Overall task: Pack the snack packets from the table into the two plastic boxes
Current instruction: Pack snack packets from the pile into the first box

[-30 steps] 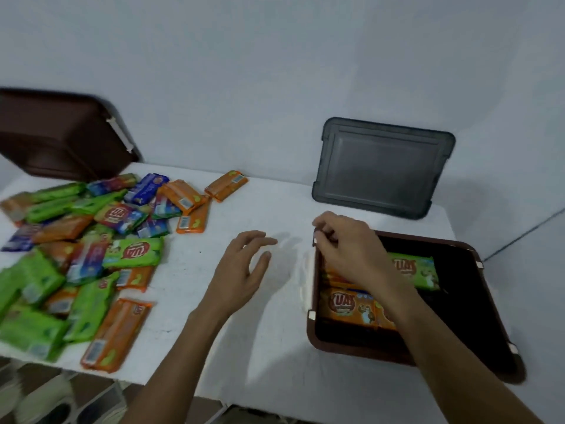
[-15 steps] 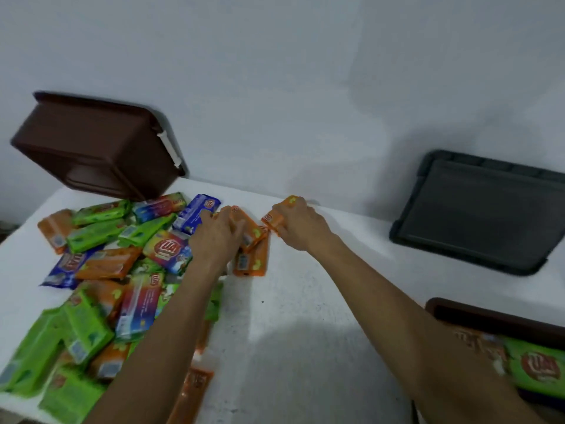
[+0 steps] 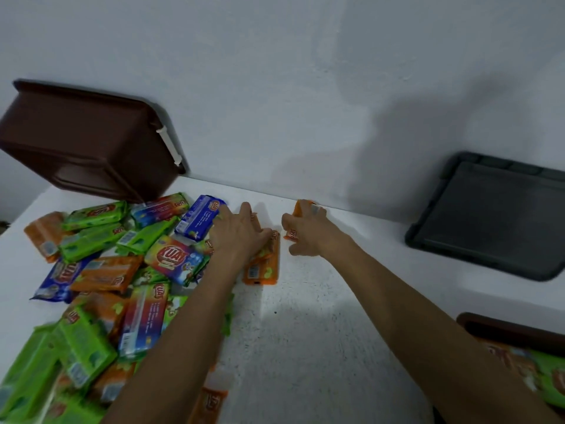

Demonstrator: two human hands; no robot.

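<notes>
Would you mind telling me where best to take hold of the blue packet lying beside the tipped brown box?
Probably across the blue packet's two long edges, coming from above: it lies flat atop the pile, its upper face exposed, and the left hand is right beside it.

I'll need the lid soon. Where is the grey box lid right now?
In the head view, the grey lid leans against the wall at the table's far right, beyond the brown box.

Plain indoor packing spot (home or storeroom, unclear), bare white wall (image 3: 275,71), white table (image 3: 305,347), heaped snack packets (image 3: 122,270)
</notes>
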